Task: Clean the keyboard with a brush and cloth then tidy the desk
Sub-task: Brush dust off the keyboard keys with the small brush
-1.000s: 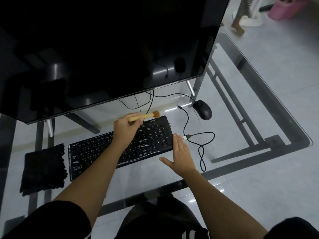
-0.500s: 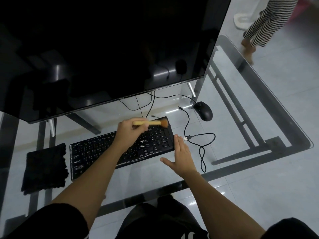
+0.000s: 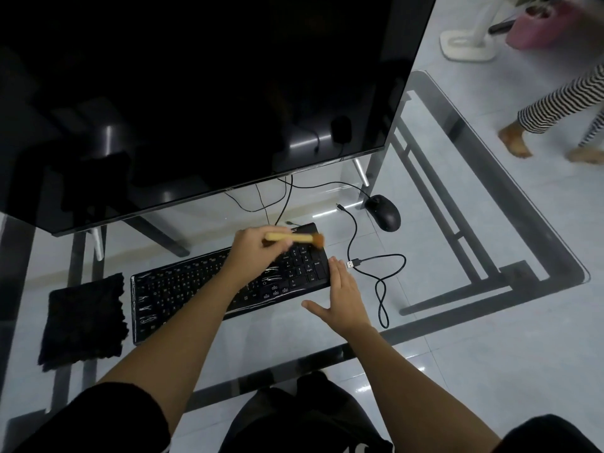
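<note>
The left hand is closed around a small wooden-handled brush lying crosswise, bristles pointing right over the right end of the long black keyboard, which runs along the glass desk, while the right hand rests open-fingered against the keyboard's right edge.

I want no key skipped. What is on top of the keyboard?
Over the keyboard sit the left hand, its forearm, and the brush above the number pad. Keys beneath them are hidden.
</note>
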